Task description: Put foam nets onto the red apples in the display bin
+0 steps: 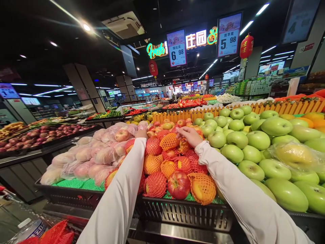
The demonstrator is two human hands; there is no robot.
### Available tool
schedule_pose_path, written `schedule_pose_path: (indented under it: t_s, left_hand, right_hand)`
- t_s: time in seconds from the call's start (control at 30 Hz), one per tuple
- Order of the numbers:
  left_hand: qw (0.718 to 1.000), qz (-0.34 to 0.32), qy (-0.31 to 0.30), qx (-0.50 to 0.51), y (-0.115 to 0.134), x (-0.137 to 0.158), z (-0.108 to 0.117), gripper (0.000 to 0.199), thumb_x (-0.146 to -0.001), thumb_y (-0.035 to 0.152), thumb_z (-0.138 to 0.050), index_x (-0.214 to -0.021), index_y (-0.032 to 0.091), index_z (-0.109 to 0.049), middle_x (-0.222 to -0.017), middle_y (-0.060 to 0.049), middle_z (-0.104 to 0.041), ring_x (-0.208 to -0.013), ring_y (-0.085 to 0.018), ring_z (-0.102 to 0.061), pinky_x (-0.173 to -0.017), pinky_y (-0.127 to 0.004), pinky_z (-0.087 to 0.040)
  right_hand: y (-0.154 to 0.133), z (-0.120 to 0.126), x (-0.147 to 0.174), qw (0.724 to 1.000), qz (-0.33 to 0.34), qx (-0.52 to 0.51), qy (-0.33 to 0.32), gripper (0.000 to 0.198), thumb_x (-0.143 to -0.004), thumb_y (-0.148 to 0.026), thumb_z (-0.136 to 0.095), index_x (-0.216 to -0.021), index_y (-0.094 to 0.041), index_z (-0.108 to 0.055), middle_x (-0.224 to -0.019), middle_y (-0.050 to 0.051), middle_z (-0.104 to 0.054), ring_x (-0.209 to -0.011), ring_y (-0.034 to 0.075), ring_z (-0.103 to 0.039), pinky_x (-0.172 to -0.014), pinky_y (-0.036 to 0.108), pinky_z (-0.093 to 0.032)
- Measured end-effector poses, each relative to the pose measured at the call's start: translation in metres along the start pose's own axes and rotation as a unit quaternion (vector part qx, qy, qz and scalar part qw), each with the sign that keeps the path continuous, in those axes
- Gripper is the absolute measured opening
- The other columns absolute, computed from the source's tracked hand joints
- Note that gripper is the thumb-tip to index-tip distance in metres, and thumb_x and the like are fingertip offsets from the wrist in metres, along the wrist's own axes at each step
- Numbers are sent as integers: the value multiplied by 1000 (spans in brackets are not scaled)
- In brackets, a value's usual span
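Note:
Both my arms reach in white sleeves over a bin of red apples (179,184), many in red or orange foam nets. My left hand (141,133) is at the far end of the pile, beside the film-wrapped fruit (85,154). Its fingers are mostly hidden, so I cannot tell what it touches. Over the netted apples hovers my right hand (190,134), its fingers stretched loosely to the left and slightly bent. Nothing shows in its grasp. Just below it lies an apple in an orange net (169,141).
Green apples (251,152) fill the right side, with a bagged yellow fruit (294,152) on top. A low wooden picket fence (299,106) borders the back. Red onions (38,137) lie on a left stand. A plastic bottle (31,228) and red netting (59,234) are at lower left.

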State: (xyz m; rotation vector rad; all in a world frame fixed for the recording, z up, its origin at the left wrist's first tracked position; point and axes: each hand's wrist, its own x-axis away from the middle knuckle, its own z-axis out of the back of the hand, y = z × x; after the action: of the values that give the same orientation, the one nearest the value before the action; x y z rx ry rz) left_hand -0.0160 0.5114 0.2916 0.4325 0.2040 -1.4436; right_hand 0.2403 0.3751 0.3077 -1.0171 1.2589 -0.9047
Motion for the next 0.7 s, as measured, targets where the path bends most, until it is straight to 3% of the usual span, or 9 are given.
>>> schedule_pose_path:
  t_s: [0.07,0.13,0.23,0.33,0.43,0.53,0.6,0.7]
  left_hand:
    - [998,19,56,4,-1,2,3,62,-78,27,-67,-133,8,-46,-134,-31,-51,-122,-45,-51,-89,-54,-50]
    - [987,-10,158,30,-1,4,10,64,-80,29,-65,-138,11,-42,-139,-26,-47,-127,-41,-46,-97,-51,-47]
    - [938,-96,317,100,4,5,25,59,-84,32,-62,-138,15,-45,-141,-20,-46,-130,-38,-42,-108,-50,-40]
    - [888,-176,396,152,21,12,41,61,-85,36,-63,-139,15,-44,-141,-21,-46,-133,-36,-40,-113,-51,-36]
    - [844,-310,411,149,50,31,49,60,-85,39,-66,-137,18,-46,-135,-19,-53,-130,-34,-46,-110,-52,-41]
    - [794,-452,384,132,83,57,43,48,-89,37,-60,-133,20,-51,-126,-16,-60,-123,-29,-55,-106,-48,-47]
    - [773,-493,373,145,98,70,36,48,-92,37,-56,-135,18,-49,-125,-16,-61,-121,-27,-58,-104,-45,-50]
    - [775,-504,343,168,104,78,32,53,-91,38,-56,-137,15,-46,-129,-19,-58,-122,-28,-58,-101,-44,-52]
  right_hand:
    - [1,0,0,1000,-4,-6,4,34,-77,-49,-71,-67,-19,-60,-68,0,-66,-62,12,-57,-60,25,-42]
    - [0,0,0,1000,2,0,2,33,-78,-48,-71,-67,-19,-60,-68,0,-66,-62,11,-57,-60,25,-43]
    - [0,-1,1,1000,24,16,-2,32,-80,-47,-70,-68,-18,-60,-70,1,-65,-63,11,-57,-65,25,-47]
    - [-1,-2,1,1000,7,16,20,32,-78,-47,-72,-84,-19,-59,-77,1,-66,-65,11,-59,-67,27,-50]
    - [0,-3,0,999,8,10,51,52,-71,-50,-78,-106,-21,-53,-92,3,-66,-75,14,-64,-72,30,-54]
    - [1,-3,0,994,85,-6,72,70,-60,-48,-84,-114,-22,-47,-111,8,-63,-97,18,-64,-89,34,-54]
    - [0,-2,1,986,142,1,87,72,-56,-46,-85,-113,-22,-49,-117,9,-61,-104,19,-62,-97,35,-51]
    - [-2,-2,4,980,165,34,109,66,-55,-48,-85,-106,-21,-53,-112,7,-62,-101,19,-61,-98,37,-50]
